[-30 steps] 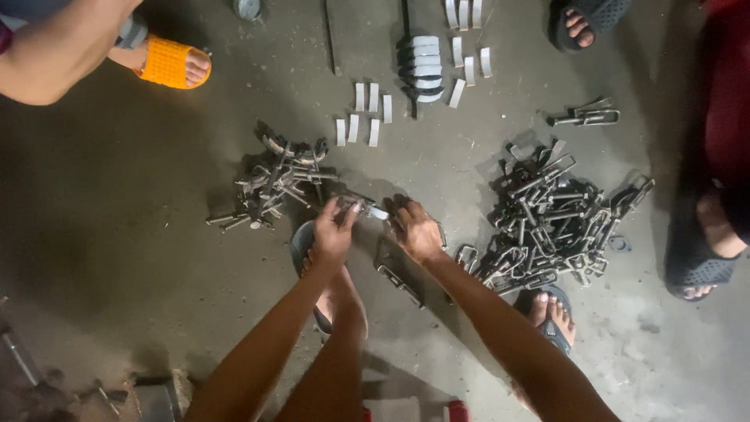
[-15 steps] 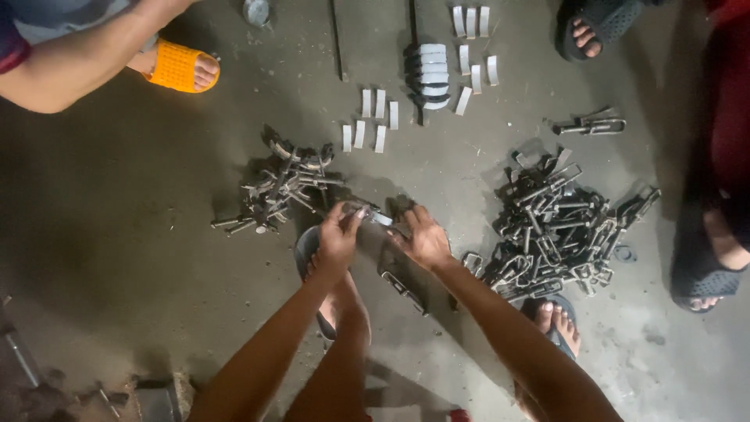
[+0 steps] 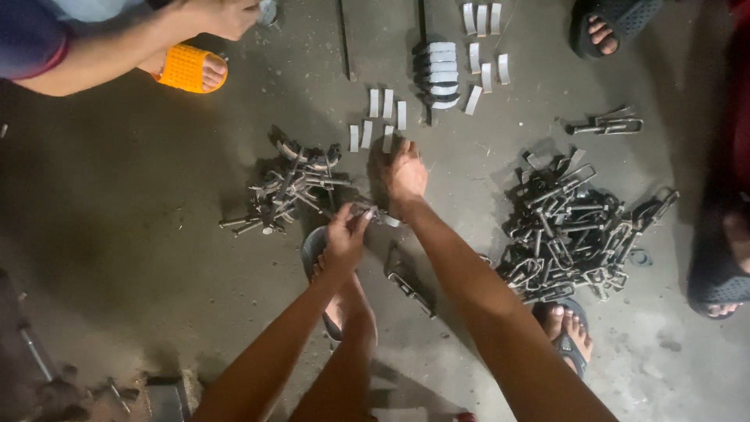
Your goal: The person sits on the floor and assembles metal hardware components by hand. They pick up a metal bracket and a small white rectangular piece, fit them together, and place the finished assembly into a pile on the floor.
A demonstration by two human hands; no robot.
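Metal clasp (image 3: 373,214) in left hand (image 3: 344,242)

Orange sandal (image 3: 187,69); silver-grey metal strips (image 3: 378,114); dark grey floor (image 3: 117,234).

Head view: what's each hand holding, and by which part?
Left hand pinches a small metal part by its near end; the far end sticks out past the fingers. Right hand reaches to the flat metal strips; whether it grips one cannot be told.

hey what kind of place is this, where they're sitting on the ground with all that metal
Probably a small workshop floor where metal parts are put together by hand. Heaps of metal links and bolts lie on bare concrete, small flat plates are laid out in rows, and several people in sandals sit around them.
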